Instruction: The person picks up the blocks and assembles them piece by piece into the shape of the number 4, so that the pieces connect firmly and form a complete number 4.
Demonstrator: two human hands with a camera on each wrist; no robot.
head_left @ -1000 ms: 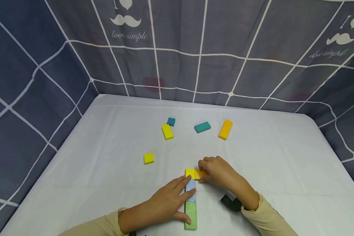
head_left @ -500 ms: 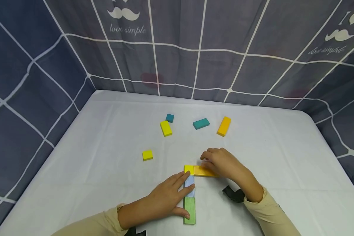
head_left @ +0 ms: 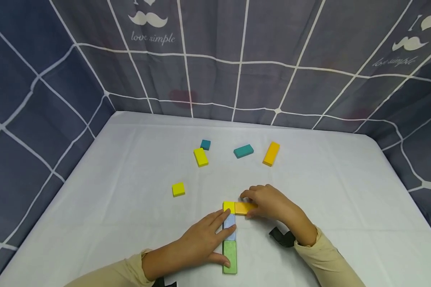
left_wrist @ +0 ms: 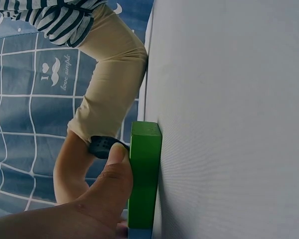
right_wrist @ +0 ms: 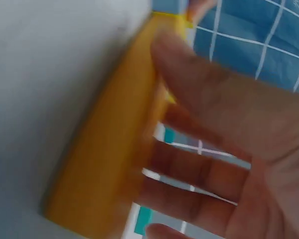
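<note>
A green block (head_left: 230, 257), a pale blue block (head_left: 229, 227) and a yellow square block (head_left: 228, 207) lie end to end in a column. An orange block (head_left: 243, 208) extends rightward from the yellow one, touching its side. My left hand (head_left: 202, 241) rests flat across the column with fingers spread; its thumb lies on the green block (left_wrist: 144, 174). My right hand (head_left: 273, 202) pinches the orange block between thumb and fingers, hiding its right end. In the right wrist view, the thumb (right_wrist: 172, 50) lies along the orange block (right_wrist: 109, 139), blurred.
Farther back on the white table (head_left: 327, 179) lie a dark teal cube (head_left: 205, 144), a yellow block (head_left: 201, 157), a teal block (head_left: 243, 151) and another orange block (head_left: 271, 154). A yellow square block (head_left: 178, 189) is left of the column. Grey gridded cloth (head_left: 215, 79) surrounds the table.
My right hand first held the orange block's left part, then loosened and shifted right above it, and now grips it again. The left hand has stayed on the column.
</note>
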